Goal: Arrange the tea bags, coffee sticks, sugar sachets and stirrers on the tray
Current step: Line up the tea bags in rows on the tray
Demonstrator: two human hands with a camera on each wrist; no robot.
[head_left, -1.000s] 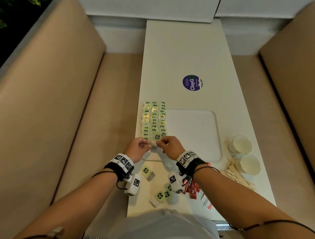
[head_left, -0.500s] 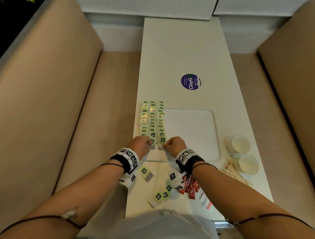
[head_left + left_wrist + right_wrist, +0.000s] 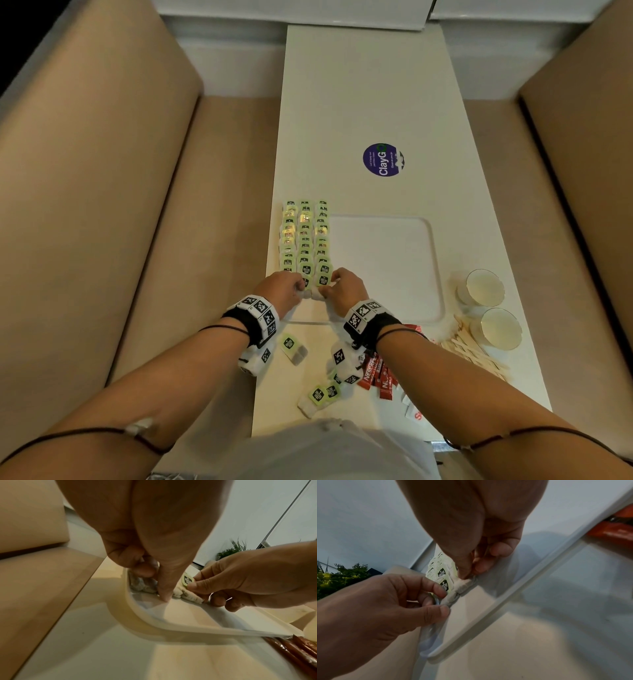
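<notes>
White surface (image 3: pixel 359 102): three tea bag rows (image 3: pixel 305 236) run up-frame along the tray (image 3: pixel 394 267). Left hand (image 3: pixel 282 287) and right hand (image 3: pixel 346 286) each pinch a bag at the nearest ends; two cups (image 3: pixel 489 308) at right.

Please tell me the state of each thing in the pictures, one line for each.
tray: left part filled, rest bare
tea bags: in three rows on tray
left hand: pinches nearest tea bag
right hand: pinches nearest tea bag
coffee sticks: off tray
stirrers: off tray
paper cups: upright, empty

the tray (image 3: pixel 394 274) looks like smooth white plastic, a little glossy. the tea bags (image 3: pixel 305 240) are soft fibrous paper with glossy green tags. the coffee sticks (image 3: pixel 375 375) are shiny red foil. the stirrers (image 3: pixel 474 353) look like pale matt wood.
</notes>
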